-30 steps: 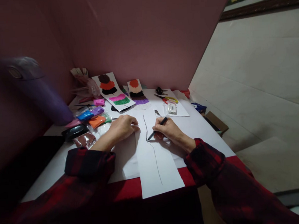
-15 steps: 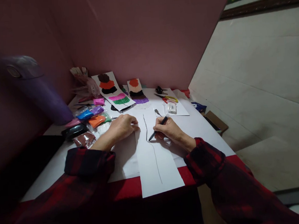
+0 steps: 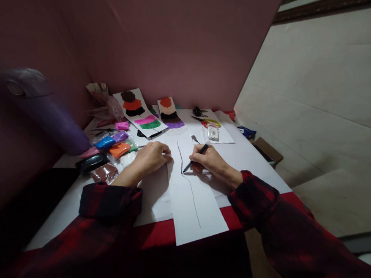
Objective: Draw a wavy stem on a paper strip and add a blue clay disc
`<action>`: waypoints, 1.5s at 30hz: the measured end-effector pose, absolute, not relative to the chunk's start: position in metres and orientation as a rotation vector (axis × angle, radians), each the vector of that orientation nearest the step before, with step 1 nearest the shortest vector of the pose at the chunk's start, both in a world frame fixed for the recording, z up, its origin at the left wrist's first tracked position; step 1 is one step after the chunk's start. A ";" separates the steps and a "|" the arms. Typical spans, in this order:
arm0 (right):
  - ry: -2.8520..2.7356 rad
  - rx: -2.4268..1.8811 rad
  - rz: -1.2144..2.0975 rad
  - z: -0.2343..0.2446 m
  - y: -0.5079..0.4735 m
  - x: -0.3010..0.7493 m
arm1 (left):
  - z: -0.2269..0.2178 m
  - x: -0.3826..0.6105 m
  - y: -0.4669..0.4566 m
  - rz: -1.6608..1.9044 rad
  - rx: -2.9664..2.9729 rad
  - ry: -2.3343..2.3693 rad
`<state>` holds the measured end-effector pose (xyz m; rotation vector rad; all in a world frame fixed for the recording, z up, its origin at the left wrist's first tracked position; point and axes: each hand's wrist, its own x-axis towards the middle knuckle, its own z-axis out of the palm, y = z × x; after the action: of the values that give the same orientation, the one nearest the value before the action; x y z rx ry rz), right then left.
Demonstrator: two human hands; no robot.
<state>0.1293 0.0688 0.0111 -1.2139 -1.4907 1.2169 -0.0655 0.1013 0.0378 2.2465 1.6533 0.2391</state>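
Observation:
A white paper strip [image 3: 191, 215] lies lengthwise before me, its near end jutting past the table's front edge. Down it runs a wavy black line, thicker in the upper part and thin below. My right hand [image 3: 207, 157] is closed round a black pen [image 3: 195, 158], whose tip touches the line near the strip's middle. With fingers curled, my left hand [image 3: 155, 156] holds the strip down by its upper left edge; its fingertips are partly hidden.
Several bagged clay packs [image 3: 106, 157] lie left of my left hand. Behind stand painted paper strips [image 3: 144, 116]. A purple bottle [image 3: 53, 114] rises at the left. Scissors [image 3: 211, 122] and a small clear case [image 3: 213, 133] lie beyond my right hand.
The pen tip has shifted slightly up and left along the black line, with my right hand. My left hand and the strip stay nearly in place.

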 end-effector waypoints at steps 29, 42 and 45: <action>-1.475 -1.221 1.281 0.014 0.068 0.131 | 0.037 -0.065 0.101 0.245 2.244 1.664; -1.476 -1.186 1.300 0.010 0.069 0.131 | 0.032 -0.068 0.105 0.266 2.261 1.633; -1.470 -1.200 1.304 0.010 0.069 0.131 | 0.032 -0.068 0.104 0.269 2.259 1.633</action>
<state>0.1311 0.0692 0.0104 -1.2003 -1.4698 1.3040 -0.0676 0.1044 0.0325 2.2591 1.6332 0.2686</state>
